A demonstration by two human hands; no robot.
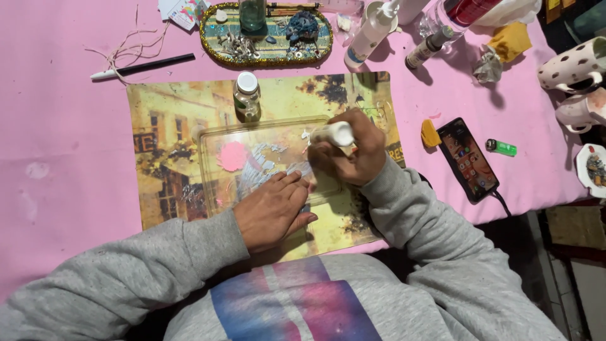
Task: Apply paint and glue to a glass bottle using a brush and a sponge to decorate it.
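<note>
White tube [336,133] gripped in closed right hand [351,153], long axis tipped down-left onto clear plastic tray [214,136], mid-desk [63,126]. Left hand [273,208] laid flat, fingers spread, on tray's near edge, just beside tube tip.

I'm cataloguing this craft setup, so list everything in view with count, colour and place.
cloth: one, pink, covering the table
mat: one, yellow-brown printed, centre
clear tray: one, transparent, on the mat
pink disc: one, in the clear tray
small bottle: one, white cap, on the mat's top edge
oval tray: one, gold-rimmed, top centre
pen: one, black and white, top left
white bottle: one, top centre-right
phone: one, black, right
lighter: one, green, beside the phone
mugs: two, spotted pale, right edge
left hand: flat on the clear tray
right hand: gripping a white tube
</note>
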